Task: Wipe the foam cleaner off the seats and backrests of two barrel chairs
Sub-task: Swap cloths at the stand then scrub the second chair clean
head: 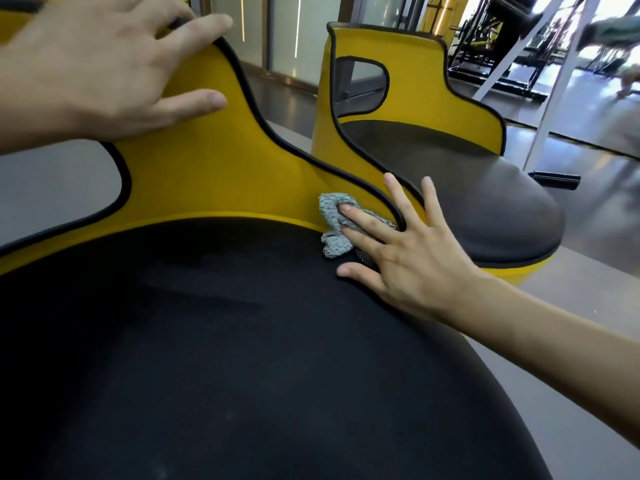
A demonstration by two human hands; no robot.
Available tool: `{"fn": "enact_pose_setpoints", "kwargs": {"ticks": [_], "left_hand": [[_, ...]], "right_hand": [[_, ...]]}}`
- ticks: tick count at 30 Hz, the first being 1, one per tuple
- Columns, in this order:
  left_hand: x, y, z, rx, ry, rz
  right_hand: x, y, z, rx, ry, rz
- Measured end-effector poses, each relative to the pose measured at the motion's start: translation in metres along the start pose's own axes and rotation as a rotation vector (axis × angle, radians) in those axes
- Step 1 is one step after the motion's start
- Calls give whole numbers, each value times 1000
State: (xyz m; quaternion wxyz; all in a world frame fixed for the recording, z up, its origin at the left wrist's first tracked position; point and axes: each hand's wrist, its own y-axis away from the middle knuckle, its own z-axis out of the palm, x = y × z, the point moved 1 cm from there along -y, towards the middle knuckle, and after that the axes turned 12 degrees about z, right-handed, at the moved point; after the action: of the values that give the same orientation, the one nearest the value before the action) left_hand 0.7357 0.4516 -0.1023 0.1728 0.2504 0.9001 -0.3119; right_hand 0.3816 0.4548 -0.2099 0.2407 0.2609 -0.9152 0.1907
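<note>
Near chair (311, 188): fills the lower frame; black seat (207, 358), yellow backrest (214, 168) at upper left.
Cloth (333, 233): grey-blue, bunched at centre right where seat meets backrest.
Right hand (412, 261): fingers straight and spread, pressing the cloth.
Left hand (104, 71): upper left, laid over the backrest's rim, fingers loosely extended.
Second chair (415, 67): upper right, just beside the first.

Yellow backrest (207, 161), black-edged; black seat (207, 358). Pale grey-blue cloth (334, 233) (fine woven check). Far chair (353, 64) yellow too, dark grey cushion (485, 202), pale grey floor (588, 299).
</note>
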Motion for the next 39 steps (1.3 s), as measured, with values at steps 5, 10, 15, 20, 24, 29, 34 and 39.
{"fn": "enact_pose_setpoints", "kwargs": {"ticks": [5, 10, 15, 20, 24, 29, 34, 39], "left_hand": [[-1, 2, -2, -79, -61, -20], [1, 3, -6, -51, -162, -4], [3, 3, -10, -57, -186, -35], [2, 5, -13, -93, -209, -12], [-2, 17, -16, -111, -242, 0], [-1, 34, -18, -101, -281, 4], [4, 34, -13, -86, -320, -44], [5, 38, -13, -77, -311, -66]], "right_hand": [[10, 28, 6, -25, -49, 53], [15, 32, -2, -24, -29, 5], [-11, -14, -22, -35, 144, -7], [-23, -29, -34, -15, 237, -33], [-1, -9, -23, 83, 40, -63], [5, -3, -15, 173, 10, -107], [-34, -62, -32, 137, 249, -3], [-53, -103, -51, 299, 245, -8]]}}
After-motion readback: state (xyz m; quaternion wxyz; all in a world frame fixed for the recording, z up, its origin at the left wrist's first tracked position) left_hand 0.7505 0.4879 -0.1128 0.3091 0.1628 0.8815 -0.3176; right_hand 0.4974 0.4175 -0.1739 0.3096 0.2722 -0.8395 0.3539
